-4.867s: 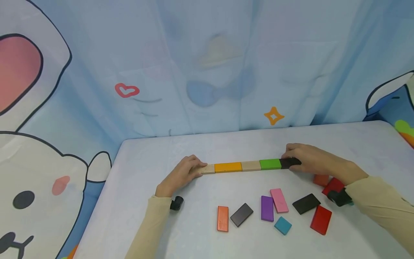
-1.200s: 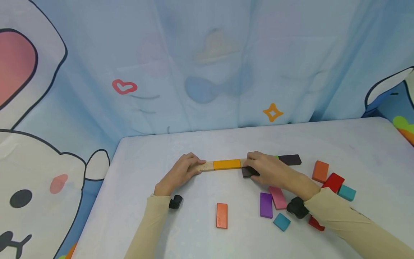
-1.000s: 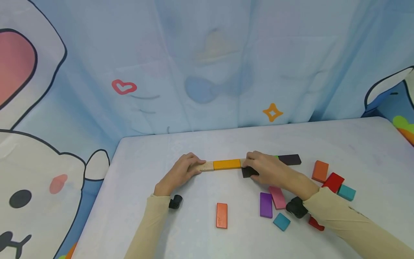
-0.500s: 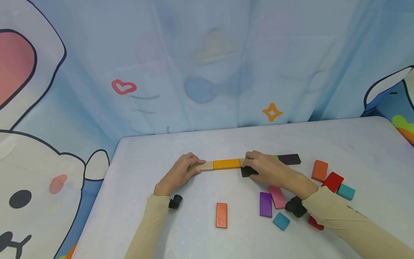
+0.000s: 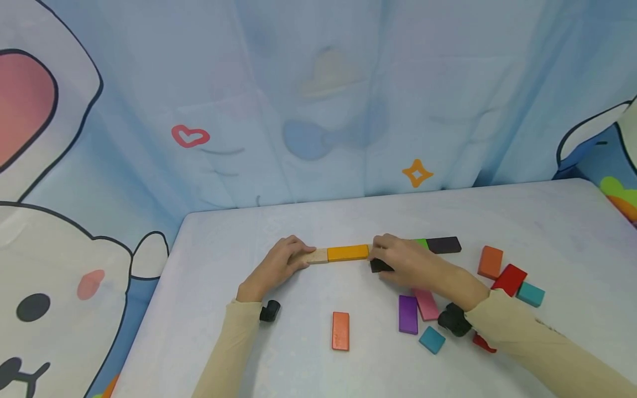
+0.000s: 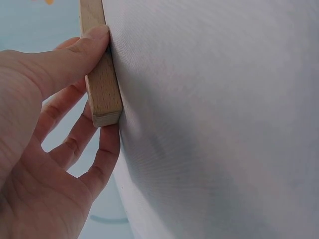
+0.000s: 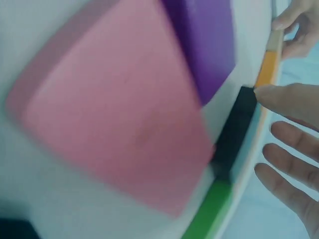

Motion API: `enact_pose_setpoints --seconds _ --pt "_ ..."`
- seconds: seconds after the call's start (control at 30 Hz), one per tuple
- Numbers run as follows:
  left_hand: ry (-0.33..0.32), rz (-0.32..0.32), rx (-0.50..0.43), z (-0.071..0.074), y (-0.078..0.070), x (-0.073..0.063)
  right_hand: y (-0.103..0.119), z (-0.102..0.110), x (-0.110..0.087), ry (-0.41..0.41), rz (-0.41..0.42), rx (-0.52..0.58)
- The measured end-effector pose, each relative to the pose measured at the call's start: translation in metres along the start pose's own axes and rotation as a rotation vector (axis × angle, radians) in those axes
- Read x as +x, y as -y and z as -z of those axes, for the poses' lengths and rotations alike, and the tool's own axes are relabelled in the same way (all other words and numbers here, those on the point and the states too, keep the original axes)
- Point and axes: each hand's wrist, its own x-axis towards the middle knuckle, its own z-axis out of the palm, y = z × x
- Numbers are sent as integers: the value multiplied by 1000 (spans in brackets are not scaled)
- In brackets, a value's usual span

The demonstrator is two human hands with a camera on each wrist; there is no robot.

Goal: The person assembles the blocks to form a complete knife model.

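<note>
You're pinching the pale rectangular wooden block (image 6: 104,87) with your left hand (image 5: 276,268), thumb and fingers keeping narrow around its end, and a flat yellow-orange rectangular block (image 5: 347,253) is butting against it. Your right hand (image 5: 405,262) is arching over a flat black rectangular block (image 5: 381,266), thumb touching it; whether you're gripping it, I can't tell. That black piece is lying just beyond the yellow-orange one, nearer you, while a purple rectangular block (image 5: 408,315) is resting beside a pink rectangular block (image 5: 425,304).
</note>
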Motion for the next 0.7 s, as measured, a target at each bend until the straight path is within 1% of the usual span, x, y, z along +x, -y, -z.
enact_pose_setpoints --seconds 0.1,0.23,0.4,0.5,0.6,0.7 --pt "-1 0 -1 0 1 -1 15 1 2 11 103 -5" --pt "-3 -2 -4 -1 2 -1 40 0 6 60 251 -32" --pt "-3 -17 -6 -1 3 -1 73 -7 12 169 371 -41" --pt "-3 -27 -2 -1 3 -1 89 -14 12 209 434 -74" --pt "-7 -27 6 -2 3 0 99 -22 8 204 509 -136" --pt "-11 -21 10 -2 4 0 103 -28 5 189 541 -176"
